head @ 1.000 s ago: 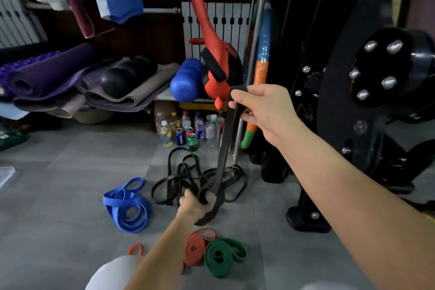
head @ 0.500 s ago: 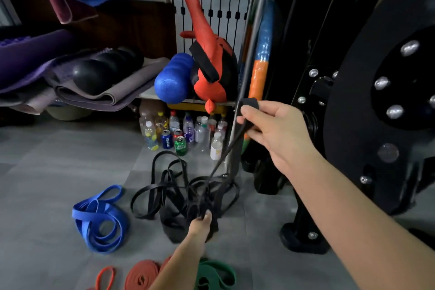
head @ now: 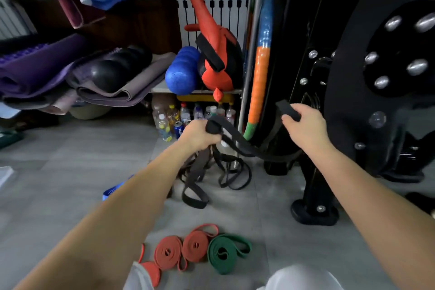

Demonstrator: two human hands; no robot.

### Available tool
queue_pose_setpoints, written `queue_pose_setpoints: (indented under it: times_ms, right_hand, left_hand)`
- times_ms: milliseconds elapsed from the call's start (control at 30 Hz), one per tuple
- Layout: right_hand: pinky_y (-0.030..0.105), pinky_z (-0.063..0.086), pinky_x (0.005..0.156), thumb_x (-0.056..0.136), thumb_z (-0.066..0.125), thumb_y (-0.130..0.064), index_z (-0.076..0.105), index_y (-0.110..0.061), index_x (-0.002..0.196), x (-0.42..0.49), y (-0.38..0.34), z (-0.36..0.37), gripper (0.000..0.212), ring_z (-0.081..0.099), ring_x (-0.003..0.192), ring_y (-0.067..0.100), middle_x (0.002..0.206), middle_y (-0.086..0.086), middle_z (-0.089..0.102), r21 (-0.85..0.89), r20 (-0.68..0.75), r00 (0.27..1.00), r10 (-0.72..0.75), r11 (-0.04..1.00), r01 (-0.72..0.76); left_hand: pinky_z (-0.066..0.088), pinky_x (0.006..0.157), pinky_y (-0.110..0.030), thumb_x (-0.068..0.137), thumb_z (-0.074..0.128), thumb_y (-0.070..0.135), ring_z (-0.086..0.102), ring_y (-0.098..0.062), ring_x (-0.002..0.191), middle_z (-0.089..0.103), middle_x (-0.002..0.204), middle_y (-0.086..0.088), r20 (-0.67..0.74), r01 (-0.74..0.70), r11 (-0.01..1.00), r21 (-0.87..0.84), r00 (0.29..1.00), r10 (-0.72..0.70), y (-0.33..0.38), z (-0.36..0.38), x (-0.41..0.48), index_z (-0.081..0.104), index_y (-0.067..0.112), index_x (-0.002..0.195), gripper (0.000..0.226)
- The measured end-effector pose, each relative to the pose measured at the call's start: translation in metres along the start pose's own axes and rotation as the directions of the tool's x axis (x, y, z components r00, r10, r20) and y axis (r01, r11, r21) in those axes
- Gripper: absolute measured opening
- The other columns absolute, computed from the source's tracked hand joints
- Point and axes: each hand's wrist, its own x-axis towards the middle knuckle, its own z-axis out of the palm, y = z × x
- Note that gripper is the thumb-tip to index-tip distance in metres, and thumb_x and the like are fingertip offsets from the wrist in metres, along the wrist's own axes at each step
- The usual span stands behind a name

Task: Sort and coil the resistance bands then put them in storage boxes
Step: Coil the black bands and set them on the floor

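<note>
A wide black resistance band [head: 237, 142] sags between my two hands above the floor. My left hand [head: 200, 134] grips one folded end of it, and my right hand [head: 306, 128] grips the other end. Below them a tangle of loose black bands [head: 226, 173] lies on the grey floor, some loops hanging from my left hand. Closer to me lie several coiled red bands [head: 181, 251] and one coiled green band [head: 223, 252]. A blue band [head: 111, 192] peeks out behind my left forearm.
A black weight machine [head: 367, 82] with a floor foot [head: 314, 213] stands at the right. A steel pole [head: 253, 54] rises beside it. Drink bottles [head: 169, 120] stand under a low shelf holding a blue foam roller [head: 182, 70] and rolled mats [head: 113, 87].
My left hand has risen from the floor tangle to chest height, lifting its end of the black band. My right hand has dropped a little and moved right, so the band now sags.
</note>
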Motion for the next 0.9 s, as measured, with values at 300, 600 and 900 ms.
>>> queue_pose_setpoints:
  times_ms: [300, 600, 900]
  right_hand:
    - [0.032, 0.047, 0.085, 0.073, 0.077, -0.034, 0.052, -0.023, 0.123, -0.016, -0.045, -0.012, 0.057, 0.059, 0.109, 0.026, 0.113, 0.004, 0.066, -0.084, 0.252, 0.946, -0.205, 0.969, 0.232]
    - [0.028, 0.041, 0.057, 0.088, 0.054, -0.033, 0.063, -0.019, 0.096, -0.034, -0.035, -0.032, 0.019, 0.053, 0.067, 0.018, 0.079, -0.002, 0.058, -0.199, 0.191, 0.979, -0.070, 0.974, 0.108]
    - [0.027, 0.041, 0.056, 0.090, 0.051, -0.028, 0.058, -0.008, 0.069, -0.046, -0.001, -0.040, 0.030, 0.056, 0.063, 0.022, 0.071, 0.006, 0.059, -0.292, 0.291, 0.903, 0.318, 0.928, -0.232]
  left_hand:
    - [0.035, 0.046, -0.015, 0.071, 0.068, 0.006, 0.041, -0.002, 0.048, 0.043, 0.057, 0.009, 0.082, -0.420, 0.905, 0.069, 0.906, 0.414, 0.120, -0.030, -0.044, 0.045, 0.021, 0.064, 0.029]
    - [0.033, 0.042, -0.011, 0.078, 0.066, 0.003, 0.042, 0.003, 0.040, 0.044, 0.059, 0.005, 0.071, -0.316, 0.948, -0.019, 0.946, 0.317, 0.097, -0.029, -0.079, 0.047, 0.017, 0.070, 0.025]
    - [0.037, 0.041, -0.015, 0.078, 0.070, 0.016, 0.048, -0.001, 0.044, 0.053, 0.050, 0.012, 0.185, -0.340, 0.939, -0.050, 0.921, 0.343, 0.095, -0.050, -0.122, 0.054, 0.017, 0.076, 0.016]
